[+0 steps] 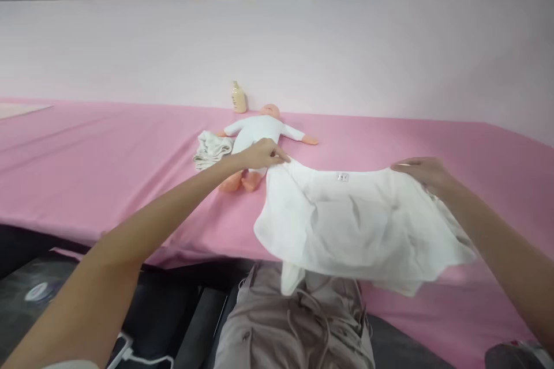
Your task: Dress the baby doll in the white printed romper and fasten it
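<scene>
A small white garment (pixel 355 225) hangs stretched between my hands, over the front edge of the pink-covered table. Near its collar is a small printed label. My left hand (pixel 262 154) pinches the upper left corner of the cloth, and my right hand (pixel 426 173) grips the upper right corner. Behind my left hand a baby doll (pixel 259 127) in a white long-sleeved suit lies on its back, arms spread and feet towards me. My left hand and forearm hide part of its lower body.
A folded white cloth (pixel 211 150) lies beside the doll on the left. A cream pump bottle (pixel 238 98) stands against the white wall (pixel 372 52). The pink sheet (pixel 108 167) covers the table. Below its edge, a white cable (pixel 147 360) shows at lower left.
</scene>
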Demonstrator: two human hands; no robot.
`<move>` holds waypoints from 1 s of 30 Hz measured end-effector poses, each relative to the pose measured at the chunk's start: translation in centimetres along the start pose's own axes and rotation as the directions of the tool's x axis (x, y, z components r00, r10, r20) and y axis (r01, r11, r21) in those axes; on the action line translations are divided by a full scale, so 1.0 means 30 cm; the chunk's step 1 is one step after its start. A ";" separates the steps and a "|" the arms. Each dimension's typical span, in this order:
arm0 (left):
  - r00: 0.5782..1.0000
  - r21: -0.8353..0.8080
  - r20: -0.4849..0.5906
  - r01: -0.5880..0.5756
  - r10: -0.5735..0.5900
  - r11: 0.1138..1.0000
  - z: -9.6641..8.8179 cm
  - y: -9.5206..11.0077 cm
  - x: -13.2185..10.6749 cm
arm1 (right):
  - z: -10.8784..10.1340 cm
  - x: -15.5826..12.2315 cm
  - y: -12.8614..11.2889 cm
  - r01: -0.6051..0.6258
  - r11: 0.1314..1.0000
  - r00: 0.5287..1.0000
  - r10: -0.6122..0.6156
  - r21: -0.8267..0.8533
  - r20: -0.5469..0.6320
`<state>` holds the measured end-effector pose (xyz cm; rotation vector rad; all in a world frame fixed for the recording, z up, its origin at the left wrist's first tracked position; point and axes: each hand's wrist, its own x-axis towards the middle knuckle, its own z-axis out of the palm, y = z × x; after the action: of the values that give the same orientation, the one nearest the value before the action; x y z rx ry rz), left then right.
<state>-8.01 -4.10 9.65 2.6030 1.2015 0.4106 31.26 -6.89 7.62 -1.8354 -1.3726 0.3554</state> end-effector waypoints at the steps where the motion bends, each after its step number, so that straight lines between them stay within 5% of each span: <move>1: 1.000 0.055 -0.015 0.002 -0.001 0.998 0.021 -0.055 0.073 | 0.037 0.040 0.010 -0.074 0.997 0.996 0.073 0.007 0.043; 3: 0.998 0.215 -0.022 0.062 -0.058 0.975 0.052 -0.149 0.197 | 0.099 0.115 0.027 -0.175 0.985 0.979 0.174 0.005 0.103; 7: 0.982 0.402 -0.020 0.180 -0.188 0.898 0.093 -0.262 0.355 | 0.198 0.257 0.058 -0.190 0.980 0.975 0.196 -0.062 0.105; 14: 0.974 0.501 0.031 0.181 -0.226 0.846 0.144 -0.355 0.476 | 0.354 0.434 0.119 -0.036 0.970 0.994 0.059 -0.242 0.089; 19: 0.958 0.529 0.012 0.236 -0.285 0.815 0.149 -0.419 0.561 | 0.437 0.512 0.112 -0.037 0.957 0.997 0.054 -0.287 0.052; 25: 0.951 0.459 -0.032 0.287 -0.307 0.841 0.141 -0.439 0.601 | 0.513 0.537 0.048 -0.007 0.947 1.000 0.011 -0.320 0.012; 30: 0.902 0.272 -0.217 0.423 -0.374 0.864 0.031 -0.525 0.511 | 0.648 0.485 -0.146 0.237 0.959 0.970 -0.226 -0.158 0.083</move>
<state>-9.18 17.53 5.83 2.4972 1.9583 0.3675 21.32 14.92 1.73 -1.7826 -1.6868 0.1829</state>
